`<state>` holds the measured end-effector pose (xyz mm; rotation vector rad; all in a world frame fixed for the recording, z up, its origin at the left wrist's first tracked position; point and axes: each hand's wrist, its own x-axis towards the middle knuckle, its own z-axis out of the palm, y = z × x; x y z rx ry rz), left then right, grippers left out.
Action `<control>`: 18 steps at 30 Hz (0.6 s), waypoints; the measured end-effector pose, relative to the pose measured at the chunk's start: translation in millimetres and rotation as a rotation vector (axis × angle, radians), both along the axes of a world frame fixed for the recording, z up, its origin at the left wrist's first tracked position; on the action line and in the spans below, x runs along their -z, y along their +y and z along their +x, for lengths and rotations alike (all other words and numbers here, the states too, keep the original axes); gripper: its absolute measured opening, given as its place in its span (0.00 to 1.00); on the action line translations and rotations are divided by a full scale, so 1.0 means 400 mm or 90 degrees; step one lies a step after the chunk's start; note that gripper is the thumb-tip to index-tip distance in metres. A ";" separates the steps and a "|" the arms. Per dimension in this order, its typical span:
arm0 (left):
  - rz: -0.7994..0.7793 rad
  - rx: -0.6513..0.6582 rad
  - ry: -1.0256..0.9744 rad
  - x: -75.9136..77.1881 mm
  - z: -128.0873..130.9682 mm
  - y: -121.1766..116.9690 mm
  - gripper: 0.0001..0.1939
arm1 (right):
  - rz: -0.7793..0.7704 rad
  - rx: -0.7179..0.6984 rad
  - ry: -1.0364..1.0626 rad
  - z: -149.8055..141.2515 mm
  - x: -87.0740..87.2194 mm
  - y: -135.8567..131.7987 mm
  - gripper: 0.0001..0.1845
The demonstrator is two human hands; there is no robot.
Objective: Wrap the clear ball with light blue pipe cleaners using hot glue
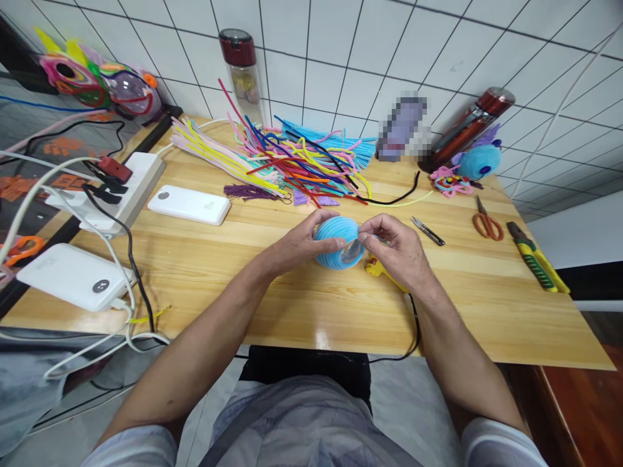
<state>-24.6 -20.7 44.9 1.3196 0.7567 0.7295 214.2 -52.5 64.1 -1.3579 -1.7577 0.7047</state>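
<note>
My left hand point(311, 239) is wrapped around a round ball covered in light blue pipe cleaner point(335, 259), thumb across its front. On the ball's right side a clear, uncovered patch shows. At that edge my right hand point(398, 250) pinches thumb and forefinger together; what lies between them is too small to make out, though a bit of pale blue shows by the fingers. Partly hidden under the right hand lies a yellow glue gun point(374, 267), its black cord running off the table's front edge.
Loose pipe cleaners point(311, 159) in many colours lie heaped by the wall. Thread snips point(428, 231), orange-handled scissors point(487, 224) and green-yellow pliers point(535, 256) lie at right. Power banks point(189, 205) and a cabled power strip point(126, 191) are left; a dark red flask point(467, 126) stands behind.
</note>
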 end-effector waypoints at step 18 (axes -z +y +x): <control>-0.024 -0.069 -0.039 0.004 0.012 -0.006 0.37 | 0.033 0.019 -0.016 -0.008 -0.006 -0.003 0.03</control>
